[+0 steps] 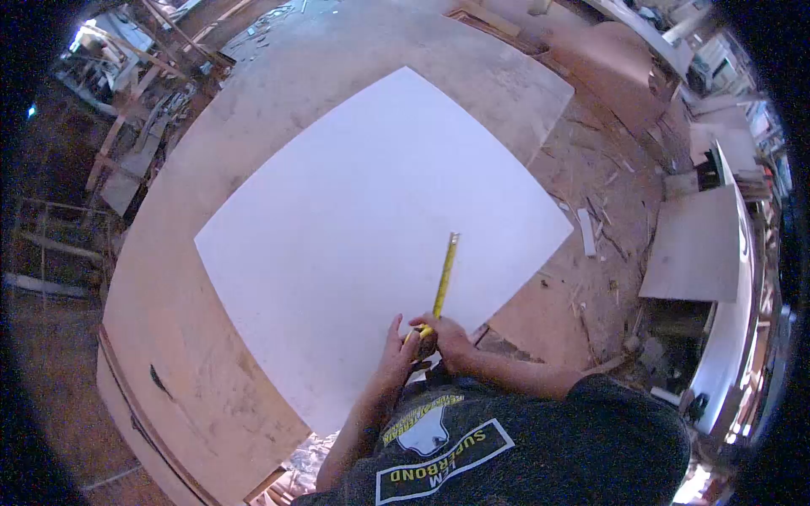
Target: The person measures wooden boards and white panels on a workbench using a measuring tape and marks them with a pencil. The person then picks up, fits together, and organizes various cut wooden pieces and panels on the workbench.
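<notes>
While steadying the tape measure (443,282) between left hand (395,354) and right hand (451,341), both curled around its case (427,344), aim the yellow blade straight ahead over the white sheet (363,185). Metal tip (455,237) farther out, ahead of the right hand and well short of the sheet's far edges; cannot tell from above whether touching or just clear. For a true reading, lay the blade flat, without twist, and square to the chosen edge. Pinch close to the case to guard against snapping back. Exact finger placement partly hidden. Left of the left hand, brown board (190,329) under the sheet; avoid nudging either while reading.
</notes>
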The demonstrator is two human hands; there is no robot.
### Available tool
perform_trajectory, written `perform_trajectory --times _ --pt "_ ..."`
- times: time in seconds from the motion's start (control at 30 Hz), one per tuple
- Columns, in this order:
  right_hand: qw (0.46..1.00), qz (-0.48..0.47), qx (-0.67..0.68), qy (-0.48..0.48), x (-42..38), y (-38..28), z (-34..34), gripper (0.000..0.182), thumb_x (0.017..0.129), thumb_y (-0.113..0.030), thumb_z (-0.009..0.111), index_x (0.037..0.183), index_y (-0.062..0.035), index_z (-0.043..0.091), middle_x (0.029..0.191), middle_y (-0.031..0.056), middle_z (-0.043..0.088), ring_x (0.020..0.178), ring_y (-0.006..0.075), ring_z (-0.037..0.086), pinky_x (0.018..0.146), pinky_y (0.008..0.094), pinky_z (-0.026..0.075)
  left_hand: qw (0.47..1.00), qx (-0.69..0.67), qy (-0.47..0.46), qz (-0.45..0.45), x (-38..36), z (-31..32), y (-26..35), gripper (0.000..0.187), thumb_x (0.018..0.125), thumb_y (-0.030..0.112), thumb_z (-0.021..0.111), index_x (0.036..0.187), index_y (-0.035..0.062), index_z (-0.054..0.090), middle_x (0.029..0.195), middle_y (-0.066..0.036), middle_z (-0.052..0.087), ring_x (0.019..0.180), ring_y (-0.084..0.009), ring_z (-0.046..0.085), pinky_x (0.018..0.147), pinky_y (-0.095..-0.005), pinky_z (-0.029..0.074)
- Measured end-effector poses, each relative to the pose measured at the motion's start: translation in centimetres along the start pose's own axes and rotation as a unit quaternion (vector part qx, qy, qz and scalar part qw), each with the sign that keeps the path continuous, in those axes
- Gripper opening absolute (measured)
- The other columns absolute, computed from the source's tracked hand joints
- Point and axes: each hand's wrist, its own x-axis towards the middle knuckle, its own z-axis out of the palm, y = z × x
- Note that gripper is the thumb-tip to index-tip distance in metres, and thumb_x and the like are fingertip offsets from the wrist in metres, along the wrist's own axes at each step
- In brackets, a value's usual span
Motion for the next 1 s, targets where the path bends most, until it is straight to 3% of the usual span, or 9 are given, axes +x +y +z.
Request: perform_trajectory --times 0.33,0.43,0.57,0.63,0.67,0.7,0.77,0.87,1.0 --pt "0.967 -0.151 0.010 0.206 11.2 -20.0 -12.6 0.068 0.089 -0.065 0.059 0.129 -0.0105 0.045 0.091 0.0080 0.053 0.064 0.0176 0.058 0.046 0.0358 0.053 0.948 0.043 0.311 0.053 -0.9 -3.2 -0.7 0.052 0.095 0.027 0.066 0.138 0.0028 0.049 0.117 -0.015 0.063 0.092 -0.0199 0.069 0.070 -0.0307 0.057" --pt "0.934 -0.187 -0.099 0.287 17.6 -25.3 -17.0 0.086 0.084 -0.064 0.066 0.141 -0.0046 0.041 0.093 0.0105 0.058 0.063 0.0184 0.059 0.045 0.0345 0.050 0.898 0.071 0.428 0.066 -2.7 -4.8 -6.8 0.033 0.090 0.024 0.070 0.110 -0.0006 0.063 0.082 -0.010 0.067 0.066 -0.0144 0.066 0.057 -0.0313 0.055" --pt "0.861 -0.372 -0.178 0.297 31.8 -31.9 -25.5 0.060 0.085 -0.051 0.071 0.121 -0.0038 0.061 0.085 0.0066 0.062 0.067 0.0185 0.059 0.052 0.0339 0.049 0.908 0.143 0.379 -0.106 -5.0 -4.5 -12.1 0.036 0.094 0.038 0.065 0.111 0.0065 0.069 0.086 -0.020 0.068 0.074 -0.0270 0.066 0.075 -0.0362 0.057" --pt "0.956 -0.208 -0.115 0.172 28.0 -38.4 -24.7 0.056 0.086 -0.040 0.072 0.126 -0.0033 0.058 0.087 0.0082 0.064 0.074 0.0200 0.064 0.059 0.0366 0.051 0.918 0.207 0.323 -0.097 -7.2 -2.3 -12.8 0.037 0.097 0.036 0.061 0.111 0.0020 0.067 0.085 -0.018 0.068 0.072 -0.0256 0.065 0.073 -0.0385 0.056" --pt "0.950 -0.269 -0.027 0.156 31.1 -38.5 -26.2 0.057 0.086 -0.037 0.072 0.129 -0.0029 0.056 0.089 0.0097 0.065 0.075 0.0215 0.065 0.060 0.0374 0.051 0.919 0.007 0.352 -0.176 -7.4 -1.3 -11.5 0.048 0.095 0.040 0.063 0.121 -0.0015 0.063 0.112 -0.023 0.065 0.100 -0.0293 0.065 0.089 -0.0400 0.053" --pt "0.933 -0.327 0.064 0.137 33.0 -38.2 -27.0 0.058 0.086 -0.033 0.072 0.132 -0.0025 0.054 0.090 0.0112 0.066 0.076 0.0230 0.066 0.060 0.0382 0.052 0.913 -0.080 0.357 -0.179 -7.3 -1.4 -11.5 0.050 0.095 0.041 0.063 0.122 -0.0016 0.063 0.115 -0.023 0.064 0.103 -0.0297 0.064 0.091 -0.0404 0.053" --pt "0.649 -0.510 -0.467 0.317 30.0 -37.2 -27.3 0.056 0.088 -0.026 0.070 0.135 -0.0020 0.051 0.092 0.0144 0.067 0.077 0.0280 0.067 0.063 0.0391 0.053 0.906 -0.226 0.343 -0.099 -7.4 -1.8 -12.5 0.052 0.095 0.042 0.063 0.124 -0.0017 0.061 0.121 -0.023 0.061 0.109 -0.0305 0.061 0.094 -0.0412 0.051" --pt "0.517 -0.427 -0.611 0.420 25.7 -30.6 -29.4 0.058 0.092 -0.027 0.064 0.141 -0.0036 0.044 0.101 0.0201 0.068 0.093 0.0376 0.067 0.079 0.0461 0.055 0.828 -0.487 0.275 0.042 -6.4 -2.5 -14.8 0.056 0.095 0.043 0.062 0.127 -0.0020 0.060 0.129 -0.024 0.057 0.118 -0.0318 0.056 0.099 -0.0424 0.048" --pt "0.664 -0.140 -0.563 0.472 8.7 -22.2 -27.2 0.054 0.090 -0.039 0.065 0.136 -0.0121 0.057 0.133 0.0184 0.056 0.123 0.0366 0.053 0.100 0.0459 0.045 0.813 -0.518 0.233 0.131 -4.7 -3.6 -18.2 0.056 0.092 0.041 0.066 0.128 -0.0015 0.056 0.132 -0.022 0.055 0.119 -0.0296 0.056 0.099 -0.0411 0.048"
